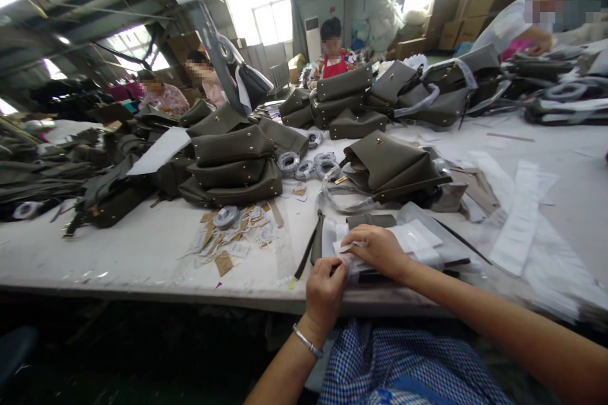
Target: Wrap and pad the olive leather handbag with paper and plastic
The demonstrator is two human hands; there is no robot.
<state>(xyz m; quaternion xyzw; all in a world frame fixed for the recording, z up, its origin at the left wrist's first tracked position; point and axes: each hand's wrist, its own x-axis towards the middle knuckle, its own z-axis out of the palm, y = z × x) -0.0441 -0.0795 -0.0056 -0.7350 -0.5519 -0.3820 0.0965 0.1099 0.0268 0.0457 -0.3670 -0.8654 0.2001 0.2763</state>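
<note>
At the front edge of the table, my left hand (327, 288) is closed, fingertips pinched at the near left corner of a flat pile; what lies between them is hidden. My right hand (380, 252) bends over the pile, thumb and fingers closed on a sheet of white paper (339, 247). More white paper and clear plastic wrap (420, 237) lie under and beside that hand. Behind it shows a dark olive leather piece (370, 221). A dark olive strap (312, 243) lies left of the pile. Just beyond sits an olive leather handbag (392, 164) with a plastic-wrapped handle.
Stacked olive handbags (232, 164) stand at left centre, with more bags (344, 98) farther back. Plastic-wrapped coils (304, 168) lie between. Tags with white strings (242, 234) are scattered at front left. White sheets (520, 215) spread at right. Several people work around the table.
</note>
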